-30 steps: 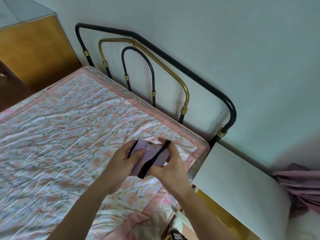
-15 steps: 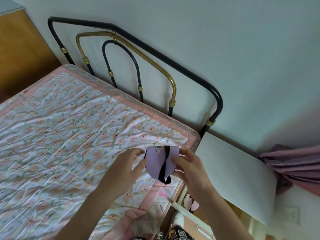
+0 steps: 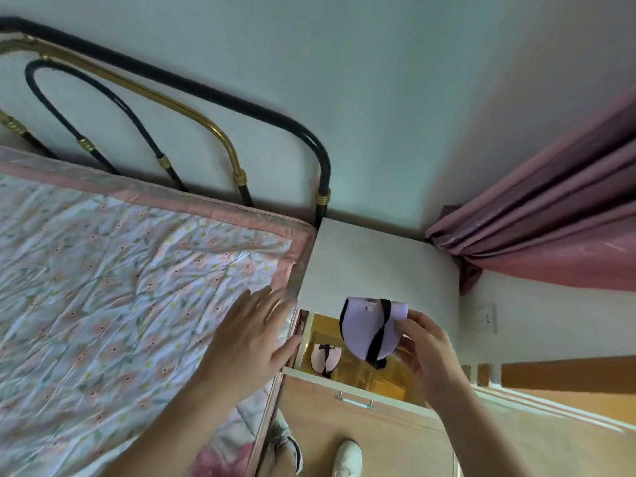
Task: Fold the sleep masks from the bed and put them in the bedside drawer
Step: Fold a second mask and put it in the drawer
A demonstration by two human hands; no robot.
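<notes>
the folded lilac fabric sleep mask with a black elastic strap [image 3: 370, 330] hangs over the open white bedside drawer [image 3: 358, 382], pinched at its right edge by the right hand [image 3: 426, 352]. a pale pink folded mask [image 3: 324, 360] lies inside. the left hand [image 3: 251, 339] hovers with fingers spread over the floral quilted bed [image 3: 103, 287].

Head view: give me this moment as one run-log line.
right hand: holds folded lilac mask above open drawer | left hand: free, over bed | drawer: one pink mask inside
</notes>
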